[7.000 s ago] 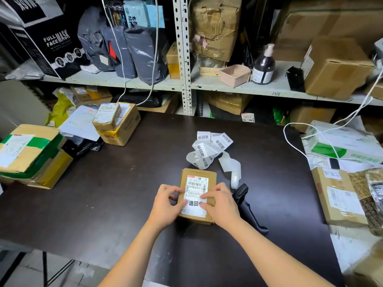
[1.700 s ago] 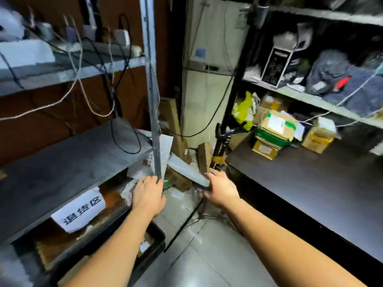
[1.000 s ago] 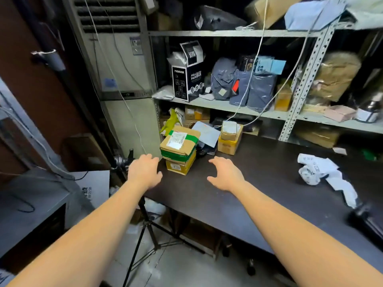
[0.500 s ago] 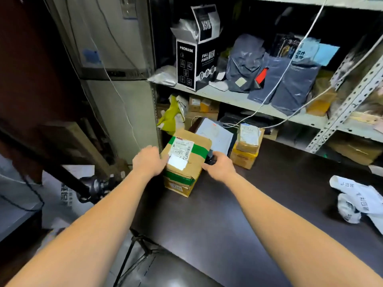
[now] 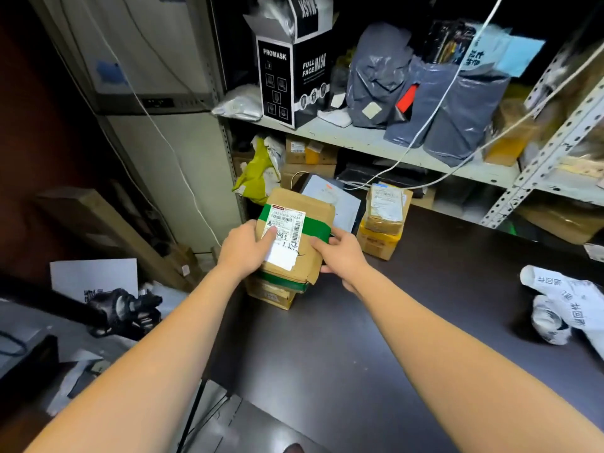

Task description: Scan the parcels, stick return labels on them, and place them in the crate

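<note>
1. Parcel (image 5: 295, 230) with green tape sits mid-frame atop another box (image 5: 271, 294) at the worktop's (image 5: 359, 338) left edge, barcode up.
2. Left hand (image 5: 243, 248) and right hand (image 5: 340, 253) clasp its opposite sides in a closed grip, likely to lift it squarely.
3. Return labels (image 5: 555, 308) lie far right.

Your brown cardboard parcel with green tape bands and a white barcode label (image 5: 295, 237) is tilted over a yellow-taped carton (image 5: 273, 294) at the dark table (image 5: 359, 338)'s left edge. Your left hand (image 5: 243, 250) and right hand (image 5: 340, 253) grip its sides. Just right, a small tape-wrapped brown parcel (image 5: 385, 206) tops a yellow-brown box (image 5: 376, 241). The crumpled white strip of return labels (image 5: 555, 308) lies well apart, far right.
</note>
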Demonstrator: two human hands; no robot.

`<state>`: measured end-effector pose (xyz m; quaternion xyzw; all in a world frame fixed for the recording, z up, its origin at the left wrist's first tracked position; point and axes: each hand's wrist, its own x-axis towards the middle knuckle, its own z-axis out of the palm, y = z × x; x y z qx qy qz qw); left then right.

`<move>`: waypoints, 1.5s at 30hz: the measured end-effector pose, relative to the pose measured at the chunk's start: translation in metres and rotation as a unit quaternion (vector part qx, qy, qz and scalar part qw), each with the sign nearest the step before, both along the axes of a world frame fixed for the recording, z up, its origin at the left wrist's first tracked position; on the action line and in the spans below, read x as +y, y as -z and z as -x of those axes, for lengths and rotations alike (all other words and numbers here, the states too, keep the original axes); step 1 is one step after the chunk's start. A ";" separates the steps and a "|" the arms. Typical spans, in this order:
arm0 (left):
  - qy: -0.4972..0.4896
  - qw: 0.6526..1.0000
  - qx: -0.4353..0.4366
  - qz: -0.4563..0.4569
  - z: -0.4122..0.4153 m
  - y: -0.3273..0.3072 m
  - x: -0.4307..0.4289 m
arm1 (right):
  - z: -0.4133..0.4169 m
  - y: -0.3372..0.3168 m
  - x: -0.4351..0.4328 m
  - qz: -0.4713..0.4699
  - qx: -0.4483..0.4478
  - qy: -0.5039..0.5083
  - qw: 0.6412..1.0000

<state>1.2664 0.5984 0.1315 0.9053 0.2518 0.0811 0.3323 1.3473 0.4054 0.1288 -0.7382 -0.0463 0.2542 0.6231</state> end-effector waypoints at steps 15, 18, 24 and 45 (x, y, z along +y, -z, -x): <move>0.131 0.991 -0.031 0.012 0.018 -0.026 -0.307 | 0.052 -0.042 -0.329 0.042 -0.033 0.064 0.997; 0.159 0.987 -0.017 0.029 0.017 -0.016 -0.368 | 0.061 -0.039 -0.392 0.051 -0.024 0.085 0.995; 0.205 0.976 0.009 0.073 0.002 0.016 -0.457 | 0.070 -0.014 -0.485 0.060 0.009 0.136 0.989; 0.145 0.980 0.103 0.093 -0.035 0.100 -0.546 | 0.023 0.072 -0.558 0.171 -0.015 0.206 0.963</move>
